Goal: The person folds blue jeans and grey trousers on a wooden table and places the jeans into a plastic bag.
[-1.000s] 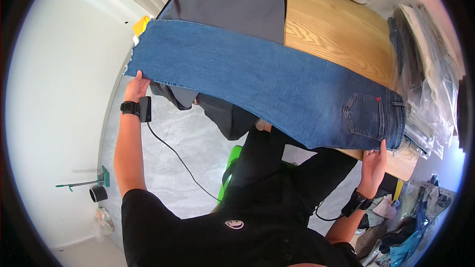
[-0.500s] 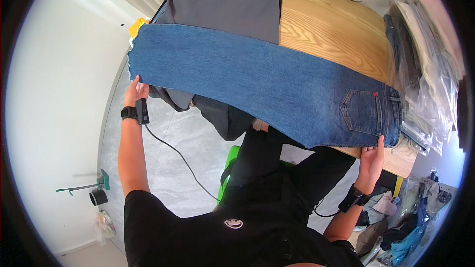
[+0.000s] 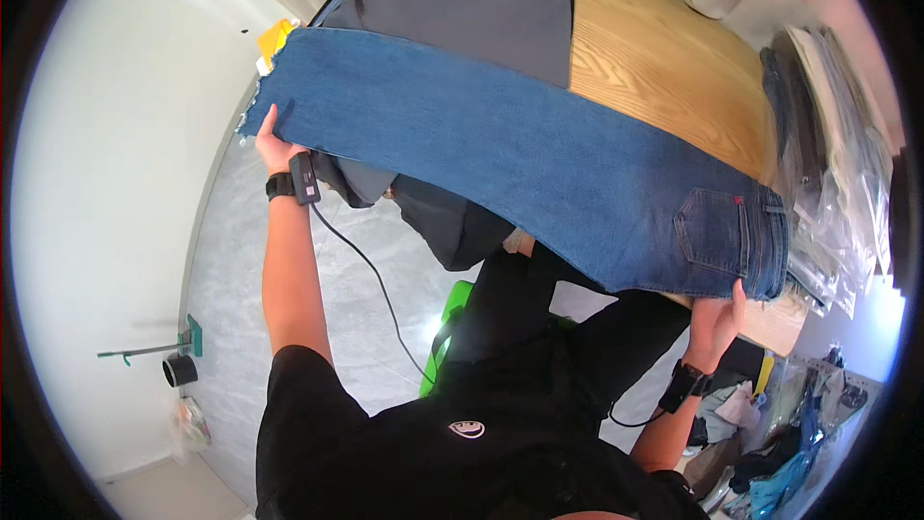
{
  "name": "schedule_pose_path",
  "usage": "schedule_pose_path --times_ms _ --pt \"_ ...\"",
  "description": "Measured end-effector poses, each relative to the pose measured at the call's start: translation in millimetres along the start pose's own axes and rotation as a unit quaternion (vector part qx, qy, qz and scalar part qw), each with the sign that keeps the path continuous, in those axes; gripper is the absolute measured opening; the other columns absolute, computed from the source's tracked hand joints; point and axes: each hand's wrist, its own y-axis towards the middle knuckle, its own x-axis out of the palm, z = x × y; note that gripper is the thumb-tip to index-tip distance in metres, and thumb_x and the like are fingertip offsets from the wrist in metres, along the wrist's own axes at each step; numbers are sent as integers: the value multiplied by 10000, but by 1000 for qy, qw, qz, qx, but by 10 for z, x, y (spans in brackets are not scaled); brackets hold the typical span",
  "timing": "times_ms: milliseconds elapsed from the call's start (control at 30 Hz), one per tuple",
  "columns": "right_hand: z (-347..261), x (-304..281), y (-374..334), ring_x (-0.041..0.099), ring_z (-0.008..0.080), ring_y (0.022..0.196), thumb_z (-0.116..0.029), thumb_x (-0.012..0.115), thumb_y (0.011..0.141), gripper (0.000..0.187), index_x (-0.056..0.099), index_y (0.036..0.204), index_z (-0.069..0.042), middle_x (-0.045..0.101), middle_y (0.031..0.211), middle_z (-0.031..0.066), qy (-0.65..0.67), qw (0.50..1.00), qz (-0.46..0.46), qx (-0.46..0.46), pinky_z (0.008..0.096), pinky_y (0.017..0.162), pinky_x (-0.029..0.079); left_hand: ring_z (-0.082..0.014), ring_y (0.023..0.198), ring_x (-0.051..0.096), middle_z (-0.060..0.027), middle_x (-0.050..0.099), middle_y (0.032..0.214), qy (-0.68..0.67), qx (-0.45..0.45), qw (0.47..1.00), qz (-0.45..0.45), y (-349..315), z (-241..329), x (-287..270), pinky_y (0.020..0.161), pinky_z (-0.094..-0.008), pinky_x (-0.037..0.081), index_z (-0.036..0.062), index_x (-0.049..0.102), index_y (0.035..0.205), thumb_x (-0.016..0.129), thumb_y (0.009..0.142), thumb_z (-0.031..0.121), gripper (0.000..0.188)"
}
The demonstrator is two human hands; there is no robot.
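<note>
Head view shows left hand [image 3: 280, 150] by frayed hem [image 3: 266, 91] and right hand [image 3: 713, 327] by waistband [image 3: 776, 246], each almost closed, pinching the near edge of blue jeans [image 3: 500, 140], probably to keep them flat.

Looks like a small garment workroom or shop back room: I've got jeans [image 3: 481, 135] across a wooden table [image 3: 664, 48], grey cloth [image 3: 452, 5] left of its bare top, plastic-bagged clothes [image 3: 833, 149] at its right end, more clothes [image 3: 784, 453] below its near right corner.
</note>
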Motion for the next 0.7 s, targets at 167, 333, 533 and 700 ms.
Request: schedule_pose_path --times_ms 167,333,533,700 --pt "92 27 76 400 275 1289 -147 517 912 489 387 1357 7 441 1398 129 -17 999 34 2 431 1101 248 -329 1161 518 -116 567 1263 -15 28 999 -36 -86 154 298 1026 -493 365 35 537 1252 478 923 308 431" --pt "104 67 103 399 276 1291 -136 511 914 481 390 1356 8 436 1404 129 -4 998 57 1 426 1100 253 -319 1169 509 -130 558 1264 52 72 995 -49 -619 457 970 1018 -496 360 20 515 1270 499 932 325 456" --pt "82 155 86 416 278 1277 -98 511 907 461 405 1343 3 446 1390 139 17 997 70 2 429 1083 291 -214 1084 578 -145 577 1210 562 166 786 -196 -1448 16 1562 969 -365 427 -21 499 1262 555 911 105 377" --pt "131 280 73 442 285 1242 -51 541 880 457 422 1318 0 479 1338 137 5 994 111 -5 428 1072 314 -324 1362 305 -150 376 1436 745 255 364 -497 -1971 -951 1539 1116 -521 190 129 486 1333 584 717 -27 643"
